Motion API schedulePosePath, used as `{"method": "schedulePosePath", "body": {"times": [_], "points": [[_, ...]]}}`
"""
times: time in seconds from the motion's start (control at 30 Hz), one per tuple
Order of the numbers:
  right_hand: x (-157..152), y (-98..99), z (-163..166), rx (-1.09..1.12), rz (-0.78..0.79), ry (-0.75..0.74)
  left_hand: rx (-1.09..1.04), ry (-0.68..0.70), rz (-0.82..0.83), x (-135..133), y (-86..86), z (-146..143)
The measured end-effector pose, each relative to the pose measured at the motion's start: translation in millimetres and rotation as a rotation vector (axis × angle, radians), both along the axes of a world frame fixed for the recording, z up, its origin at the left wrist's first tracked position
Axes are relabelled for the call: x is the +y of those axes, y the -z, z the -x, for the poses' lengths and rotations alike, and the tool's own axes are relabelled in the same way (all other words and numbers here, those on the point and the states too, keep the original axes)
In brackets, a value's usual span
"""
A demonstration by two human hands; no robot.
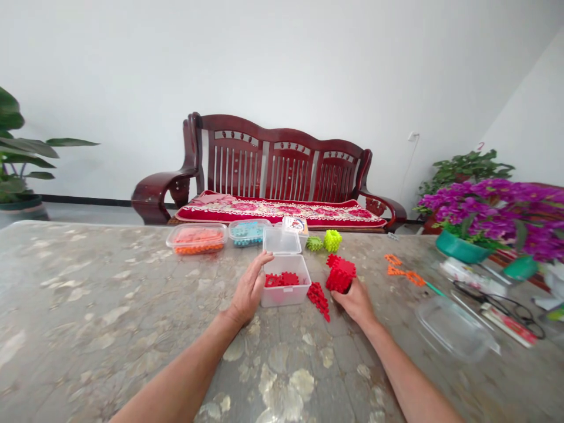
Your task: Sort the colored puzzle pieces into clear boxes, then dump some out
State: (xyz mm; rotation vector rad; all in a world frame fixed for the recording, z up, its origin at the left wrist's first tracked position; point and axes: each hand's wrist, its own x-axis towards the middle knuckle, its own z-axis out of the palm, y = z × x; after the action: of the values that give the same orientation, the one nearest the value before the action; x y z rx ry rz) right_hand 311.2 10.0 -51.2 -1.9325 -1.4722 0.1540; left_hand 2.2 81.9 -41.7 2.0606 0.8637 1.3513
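My left hand [250, 288] lies along the left wall of a clear plastic box [285, 296], its fingers stretched out and holding nothing. Red interlocking pieces [289, 278] lie inside the box, whose lid [282, 241] stands raised at the back. To the right, my right hand [356, 301] is closed round a cube of red interlocking blocks [341, 275]; part of its underside is hidden by my fingers. Between the box and that cube, a flat red triangular piece [318, 301] rests on the table.
Behind stand tubs of orange pieces [198, 239] and blue pieces [248, 231], with green block shapes [332, 240] farther right. Orange pieces [413, 277], a loose clear lid [456, 329] and purple flowers [493, 205] occupy the table's right side. A wooden bench [282, 161] stands beyond.
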Motion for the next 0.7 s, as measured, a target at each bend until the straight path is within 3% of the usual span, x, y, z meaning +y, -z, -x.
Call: {"method": "schedulePosePath", "body": {"times": [0.2,0.43,0.57,0.7], "points": [[-19,-2.4,12,-0.059,-0.08,-0.056,-0.007,-0.006,-0.013,0,-1.5,-1],[-29,0.9,18,-0.006,-0.048,-0.063,0.012,-0.022,0.006,0,-0.1,0],[-31,9.8,5,0.172,-0.042,-0.147,0.016,-0.013,-0.006,1,0.2,1],[-24,21.3,-23,0.488,-0.146,-0.204,0.019,-0.014,0.01,0,0.9,2]]}}
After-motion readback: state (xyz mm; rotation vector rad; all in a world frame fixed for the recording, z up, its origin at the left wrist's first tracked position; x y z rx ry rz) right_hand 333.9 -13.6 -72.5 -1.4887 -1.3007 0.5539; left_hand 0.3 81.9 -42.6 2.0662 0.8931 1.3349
